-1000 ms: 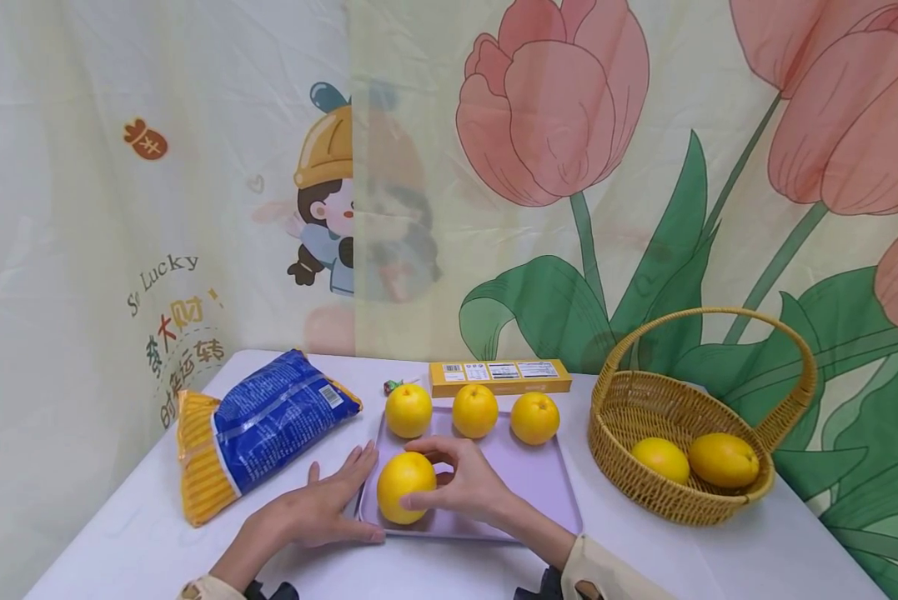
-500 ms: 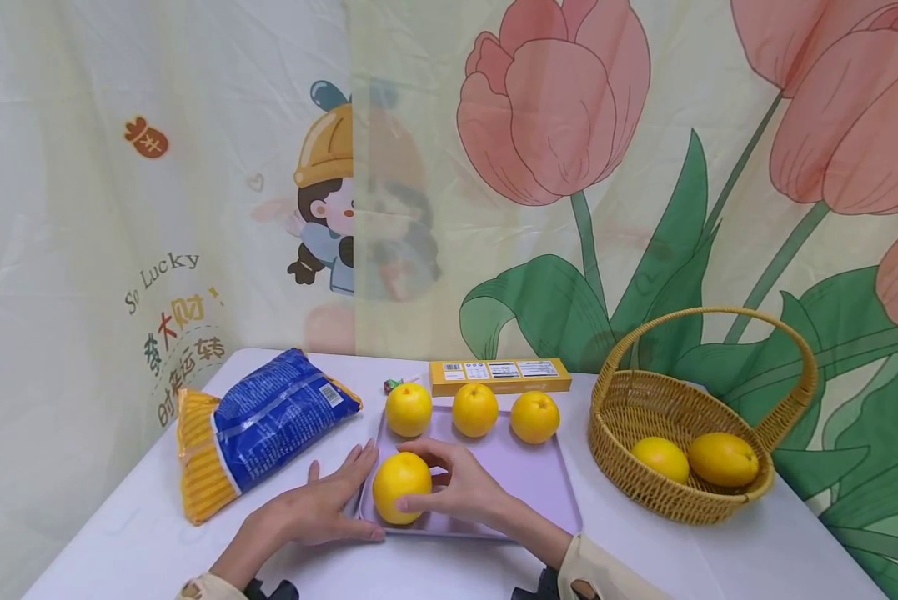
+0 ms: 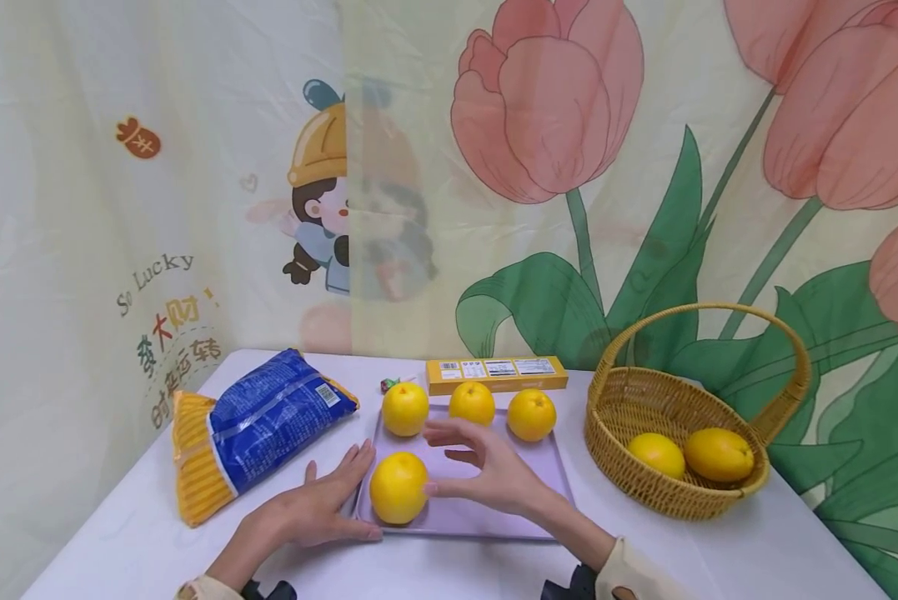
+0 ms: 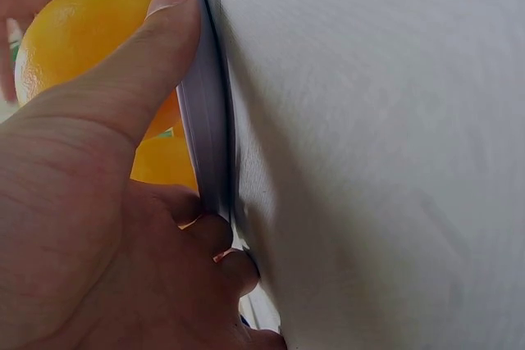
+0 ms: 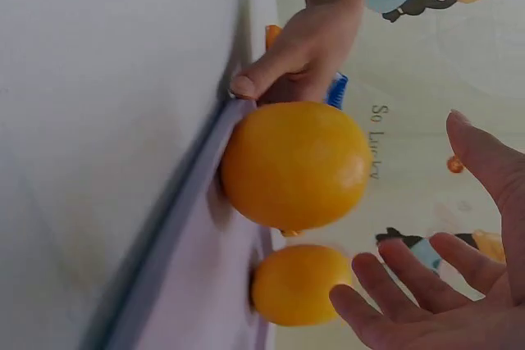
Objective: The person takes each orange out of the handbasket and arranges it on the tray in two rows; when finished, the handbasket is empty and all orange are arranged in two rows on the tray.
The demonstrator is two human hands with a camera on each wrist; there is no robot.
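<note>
A lilac tray [image 3: 494, 521] lies on the white table. An orange [image 3: 398, 489] stands on its front left part, and three more oranges sit in a row along its back edge, the left one [image 3: 405, 409] at the back corner. My left hand [image 3: 309, 510] rests at the tray's left front corner, its thumb [image 4: 168, 26] on the front rim and the other fingers along the left side. Beside the front orange, my right hand [image 3: 497, 475] is held over the tray with fingers spread and nothing in it. In the right wrist view a gap shows between those fingers and the orange [image 5: 297, 165].
A blue and yellow snack bag [image 3: 268, 425] lies at the left. Behind the tray are a yellow box [image 3: 496, 375] and a small lollipop [image 3: 390, 384]. A wicker basket [image 3: 644, 492] with two yellow fruits stands at the right, and a printed curtain hangs behind.
My right hand has let go of the front orange and drawn back to the right, its fingers opening. That orange shifted slightly left beforehand. My left hand keeps its place at the tray.
</note>
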